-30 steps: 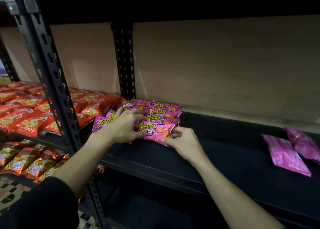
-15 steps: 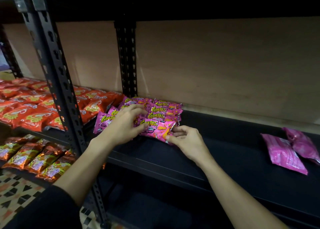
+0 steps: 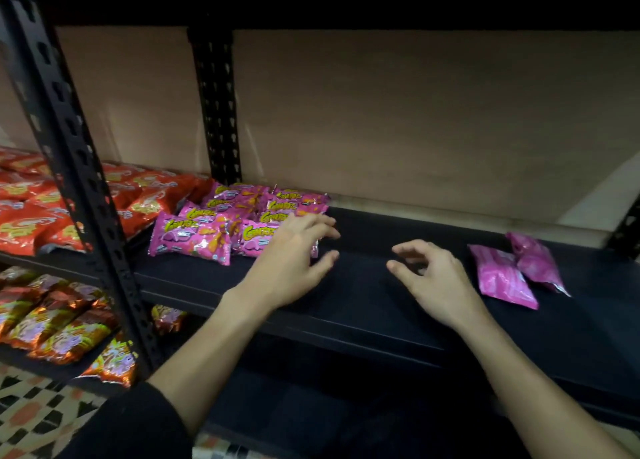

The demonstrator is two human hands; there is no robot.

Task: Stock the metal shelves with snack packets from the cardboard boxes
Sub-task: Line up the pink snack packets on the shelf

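Observation:
Several pink snack packets (image 3: 194,233) lie in a neat group at the left end of the black metal shelf (image 3: 363,285). My left hand (image 3: 294,257) hovers at the right edge of that group, fingers spread, holding nothing. My right hand (image 3: 429,278) hangs over the bare middle of the shelf with loosely curled fingers, also holding nothing. Two more pink packets (image 3: 502,278) lie face down further right, just beyond my right hand. No cardboard box is in view.
A black perforated upright (image 3: 69,167) stands at the left front, another (image 3: 216,112) at the back. Orange-red packets (image 3: 31,212) fill the neighbouring shelf, with darker orange ones (image 3: 52,323) below. A brown board backs the shelf. Patterned floor tiles show at bottom left.
Both hands have let go of the pink packet group and drawn back to the right. The right hand now sits close to the two face-down packets. The camera has shifted right.

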